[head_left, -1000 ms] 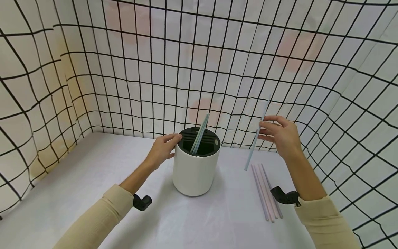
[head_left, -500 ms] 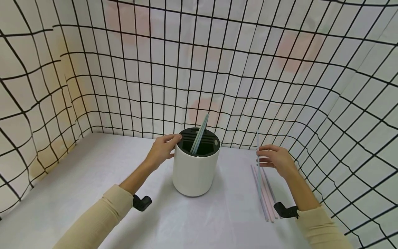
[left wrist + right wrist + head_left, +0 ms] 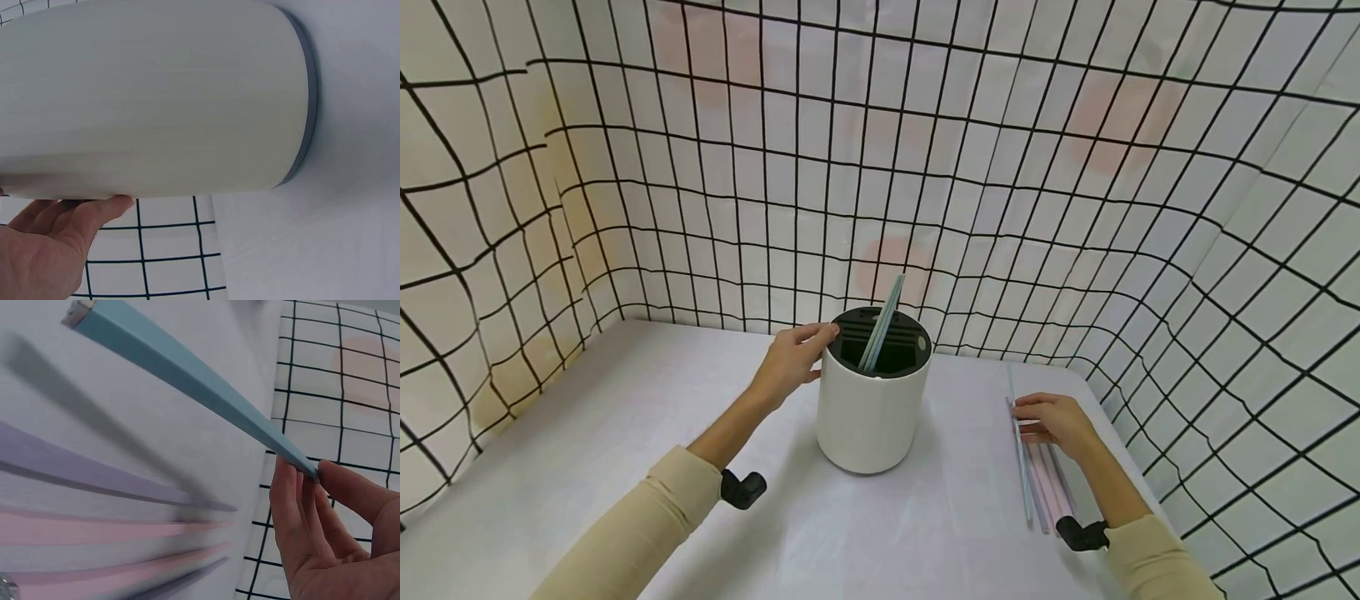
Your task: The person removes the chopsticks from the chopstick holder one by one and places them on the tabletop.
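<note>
Weight shouldn't bother anyone with the blue stick point(image 3: 206, 384): it's long and skinny, so I'd guess it's next to nothing in the hand. It's over to the right of the white holder point(image 3: 868, 425), just beside the loose purple sticks point(image 3: 75, 467) and pink sticks point(image 3: 75, 530) lying on the worktop point(image 3: 850, 542). Near end looks lifted, going by the separate shadow point(image 3: 94, 409) in the right wrist view; can't tell about the far end.

Right-hand grip point(image 3: 1056, 421) is pinching it between thumb and fingertips, closer to the far end than the near one. My guess is it's stiff, since it looks dead straight, and the flat sides should help stop it rolling. They look smooth though, so a loose pinch could let it twist or tip. Personally I'd take it nearer the middle for balance and squeeze gently, because something that thin might snap if you bend it.

Left-hand grip point(image 3: 793, 362) has hold of the white holder at its rim, fingers against the outer wall. Seems sensible to me: it's wide and probably steady, but that smooth side could be slippery, so the rim's the better spot.
</note>
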Demonstrator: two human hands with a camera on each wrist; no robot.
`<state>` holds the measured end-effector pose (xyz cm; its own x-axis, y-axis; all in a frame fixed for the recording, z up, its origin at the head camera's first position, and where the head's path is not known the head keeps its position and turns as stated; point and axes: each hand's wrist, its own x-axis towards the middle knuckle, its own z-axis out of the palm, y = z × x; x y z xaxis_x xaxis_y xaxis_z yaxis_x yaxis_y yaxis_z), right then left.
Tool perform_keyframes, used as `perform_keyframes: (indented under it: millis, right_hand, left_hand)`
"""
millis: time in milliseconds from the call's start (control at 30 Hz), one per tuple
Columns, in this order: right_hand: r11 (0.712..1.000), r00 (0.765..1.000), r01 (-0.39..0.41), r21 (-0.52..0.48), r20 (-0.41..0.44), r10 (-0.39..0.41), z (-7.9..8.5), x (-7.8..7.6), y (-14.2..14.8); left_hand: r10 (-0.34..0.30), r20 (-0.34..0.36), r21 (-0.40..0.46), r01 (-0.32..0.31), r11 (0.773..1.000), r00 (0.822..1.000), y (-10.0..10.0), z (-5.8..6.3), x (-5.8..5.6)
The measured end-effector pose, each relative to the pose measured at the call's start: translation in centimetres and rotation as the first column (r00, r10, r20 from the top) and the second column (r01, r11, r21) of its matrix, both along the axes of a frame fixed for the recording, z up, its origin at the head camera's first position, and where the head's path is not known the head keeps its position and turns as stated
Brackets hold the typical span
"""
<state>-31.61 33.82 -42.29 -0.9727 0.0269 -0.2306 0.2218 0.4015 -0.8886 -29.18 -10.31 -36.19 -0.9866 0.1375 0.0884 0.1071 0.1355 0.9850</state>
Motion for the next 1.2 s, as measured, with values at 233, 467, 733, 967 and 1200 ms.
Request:
perform_keyframes:
  millis: [233, 467, 733, 967, 1200]
  right_hand:
    - [1.0, 0.999, -0.01, 0.018, 0.032, 0.009, -1.4, 0.0, 0.1]
    - [0.999, 0.999, -0.004, 0.052, 0.033, 0.003, -2.5, 0.0, 0.2]
    - [0.996, 1.0, 0.016, 0.083, -0.005, -0.016, -3.0, -0.1, -0.1]
    - [0.995, 0.999, 0.035, 0.09, -0.025, -0.033, -3.1, 0.1, -0.2]
    - [0.994, 0.999, 0.047, 0.103, -0.025, -0.045, -3.2, 0.0, -0.2]
  left_hand:
    - [0.002, 0.001, 0.001, -0.002, 1.0, 1.0, 0.1, 0.1, 0.0]
    - [-0.005, -0.006, 0.007, 0.005, 1.0, 1.0, 0.1, 0.0, 0.0]
    - [-0.001, -0.009, 0.009, 0.001, 1.0, 1.0, 0.0, 0.0, 0.0]
    - [-0.001, -0.008, 0.012, 0.001, 1.0, 1.0, 0.0, 0.1, 0.1]
    - [0.001, -0.013, 0.009, -0.001, 1.0, 1.0, -0.1, -0.1, 0.0]
